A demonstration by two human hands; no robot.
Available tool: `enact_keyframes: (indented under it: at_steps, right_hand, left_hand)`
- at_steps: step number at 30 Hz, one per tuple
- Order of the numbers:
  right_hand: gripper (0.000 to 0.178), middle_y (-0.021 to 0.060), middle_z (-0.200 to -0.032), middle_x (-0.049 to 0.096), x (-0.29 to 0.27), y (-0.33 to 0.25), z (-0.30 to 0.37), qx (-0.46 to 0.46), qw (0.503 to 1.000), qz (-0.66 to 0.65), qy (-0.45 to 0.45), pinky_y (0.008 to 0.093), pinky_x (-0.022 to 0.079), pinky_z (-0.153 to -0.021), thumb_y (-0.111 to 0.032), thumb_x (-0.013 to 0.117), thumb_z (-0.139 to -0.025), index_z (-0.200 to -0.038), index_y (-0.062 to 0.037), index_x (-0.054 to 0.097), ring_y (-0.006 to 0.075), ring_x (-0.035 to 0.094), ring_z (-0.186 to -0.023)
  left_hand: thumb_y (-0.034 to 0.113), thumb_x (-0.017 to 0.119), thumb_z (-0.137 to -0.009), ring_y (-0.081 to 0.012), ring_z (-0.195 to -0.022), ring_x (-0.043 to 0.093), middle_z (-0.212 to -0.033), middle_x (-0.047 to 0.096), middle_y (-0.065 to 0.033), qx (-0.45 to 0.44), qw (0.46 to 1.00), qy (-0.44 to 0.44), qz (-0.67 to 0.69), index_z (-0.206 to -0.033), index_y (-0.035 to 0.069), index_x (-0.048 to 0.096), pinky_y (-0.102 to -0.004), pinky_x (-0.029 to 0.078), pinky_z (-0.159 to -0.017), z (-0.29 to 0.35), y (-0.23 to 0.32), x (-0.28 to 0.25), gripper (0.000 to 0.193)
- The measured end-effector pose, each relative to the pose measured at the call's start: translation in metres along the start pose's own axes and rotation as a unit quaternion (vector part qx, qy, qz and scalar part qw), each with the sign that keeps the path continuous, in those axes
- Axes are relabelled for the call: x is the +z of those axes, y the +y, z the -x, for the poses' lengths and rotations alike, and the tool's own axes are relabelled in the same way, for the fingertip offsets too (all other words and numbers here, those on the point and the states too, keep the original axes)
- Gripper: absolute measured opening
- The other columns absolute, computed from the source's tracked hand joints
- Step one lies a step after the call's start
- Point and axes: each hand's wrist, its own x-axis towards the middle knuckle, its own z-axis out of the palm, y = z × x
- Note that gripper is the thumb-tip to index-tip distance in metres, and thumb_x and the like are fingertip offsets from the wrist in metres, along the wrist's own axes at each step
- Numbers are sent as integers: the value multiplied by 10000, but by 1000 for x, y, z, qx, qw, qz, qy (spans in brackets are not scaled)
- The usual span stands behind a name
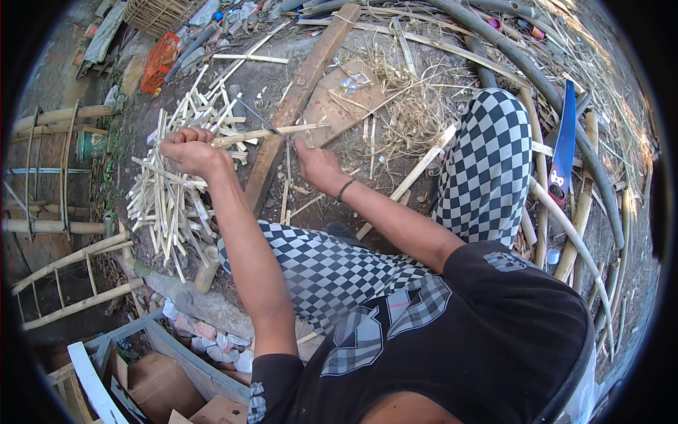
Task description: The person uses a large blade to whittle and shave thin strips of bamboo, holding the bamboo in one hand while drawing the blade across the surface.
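Note:
My left hand (189, 152) is closed around one end of a split bamboo strip (236, 137). The strip lies across a long wooden plank (311, 74) and points to the right. In my right hand (319, 167) is a knife, its handle hidden by my fingers. Its thin dark blade (256, 115) slants up and to the left, crossing the strip over the plank. Below and around my left hand spreads a heap of pale split bamboo sticks (166, 219).
Curly shavings (431, 106) lie beyond a flat brown board (332, 106). A blue saw (564, 145) rests on bamboo poles (583, 205) at the right. An orange crate (161, 62) stands far left; bamboo ladders (78, 304) and cardboard boxes (166, 381) are nearer on the left.

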Motion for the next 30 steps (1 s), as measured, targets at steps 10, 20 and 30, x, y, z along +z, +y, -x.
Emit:
enact_keyframes:
  at_steps: [10, 20, 30]
  right_hand:
    - [340, 355, -975, 648, 39, 121, -15, 180, 983, -15, 24, 569, 500, -876, -80, 521, -889, -1197, 39, 442, 508, 637, -962]
    - [285, 319, -949, 672, -2, 29, 5, 103, 994, -23, -9, 539, 538, -810, -56, 512, -878, -1154, 7, 486, 484, 667, -916]
    - [310, 310, -951, 675, 32, 140, 4, 177, 979, 98, -23, 554, 537, -810, -64, 509, -905, -1198, 18, 452, 476, 674, -925]
  left_hand:
    - [462, 269, -1018, -128, -487, 183, -568, 230, 12, -33, 999, -35, 24, -688, 172, 203, -317, 162, -472, 3, 3, 10, 444]
    - [487, 299, -988, -87, -492, 257, -601, 303, 28, -60, 981, -134, 127, -698, 174, 293, -254, 221, -455, 4, -1, 11, 427]
    - [466, 343, -984, -85, -497, 259, -611, 305, 30, -69, 975, -146, 150, -707, 176, 303, -250, 232, -464, 6, -5, 10, 404]
